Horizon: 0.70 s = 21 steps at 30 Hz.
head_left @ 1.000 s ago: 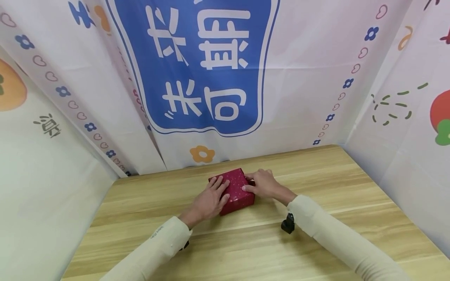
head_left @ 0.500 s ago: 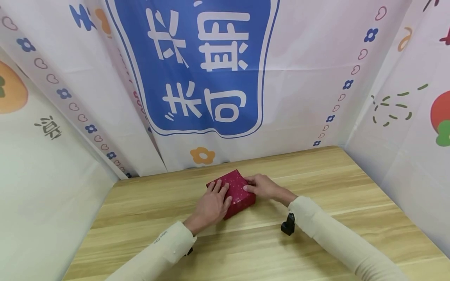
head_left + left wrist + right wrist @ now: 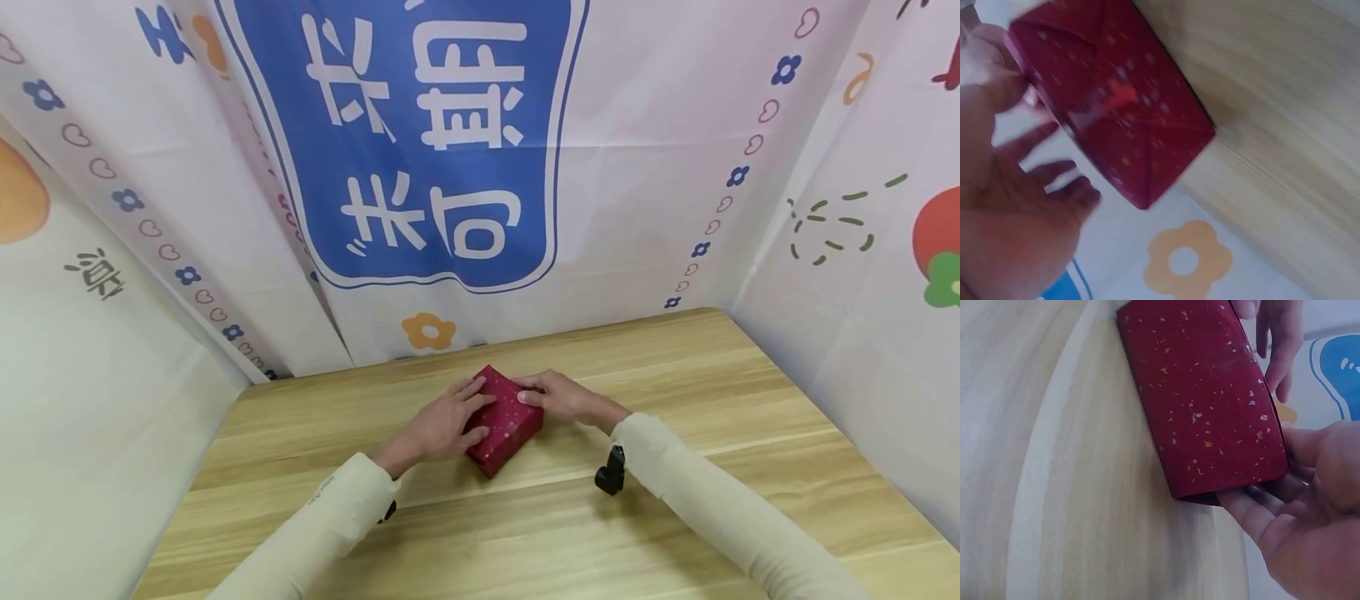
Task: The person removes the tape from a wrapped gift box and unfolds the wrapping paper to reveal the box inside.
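A small box wrapped in dark red speckled paper [image 3: 508, 421] sits at an angle on the table. My left hand [image 3: 441, 423] rests on its left part with the fingers spread over the top. In the left wrist view, one end of the wrapped box [image 3: 1116, 94] has folded-in paper and a bright red patch. My right hand [image 3: 558, 395] grips the other end, thumb on top. The right wrist view has the fingers of my right hand [image 3: 1316, 506] at that end, where the paper [image 3: 1204, 497] gapes; what they hold inside is partly hidden.
The wooden table [image 3: 600, 517] reaches back to a white printed cloth [image 3: 630, 208] with a blue sign. White cloth also hangs at the left and right sides. A black wrist camera [image 3: 611, 471] hangs under the right sleeve.
The wrapped box has turned counterclockwise, its back corner swinging left. My left hand has shifted with it over the top. The right hand has stayed at the right end.
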Tool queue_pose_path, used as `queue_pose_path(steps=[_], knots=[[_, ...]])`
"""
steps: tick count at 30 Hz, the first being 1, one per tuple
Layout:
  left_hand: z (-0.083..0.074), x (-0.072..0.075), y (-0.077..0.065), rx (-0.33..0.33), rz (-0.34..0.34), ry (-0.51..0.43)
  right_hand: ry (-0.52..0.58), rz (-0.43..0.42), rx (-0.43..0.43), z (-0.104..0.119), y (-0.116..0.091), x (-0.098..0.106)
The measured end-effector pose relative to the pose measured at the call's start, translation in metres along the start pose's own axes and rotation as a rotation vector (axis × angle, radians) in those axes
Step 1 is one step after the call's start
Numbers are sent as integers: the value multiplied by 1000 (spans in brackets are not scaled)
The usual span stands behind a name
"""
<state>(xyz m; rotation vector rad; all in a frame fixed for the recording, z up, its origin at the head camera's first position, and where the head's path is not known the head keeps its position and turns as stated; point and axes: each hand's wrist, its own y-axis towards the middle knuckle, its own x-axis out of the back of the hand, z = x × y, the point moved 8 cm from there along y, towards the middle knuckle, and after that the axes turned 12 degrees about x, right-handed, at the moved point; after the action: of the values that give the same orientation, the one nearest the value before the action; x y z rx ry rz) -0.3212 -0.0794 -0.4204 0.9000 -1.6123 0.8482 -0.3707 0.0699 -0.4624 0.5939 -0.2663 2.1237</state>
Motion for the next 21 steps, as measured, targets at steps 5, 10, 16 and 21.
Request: queue_pose_path(steps=[5,10,16,21], knots=[[2,-5,1,-72,101,-98,8,29,27,0,1,-1],[7,-8,3,-92,122,-135,20,41,48,-1,1,-3],[8,-7,6,-133,117,-142,29,52,74,0,2,-3],[8,-7,6,-147,131,-147,35,49,77,-3,4,-2]])
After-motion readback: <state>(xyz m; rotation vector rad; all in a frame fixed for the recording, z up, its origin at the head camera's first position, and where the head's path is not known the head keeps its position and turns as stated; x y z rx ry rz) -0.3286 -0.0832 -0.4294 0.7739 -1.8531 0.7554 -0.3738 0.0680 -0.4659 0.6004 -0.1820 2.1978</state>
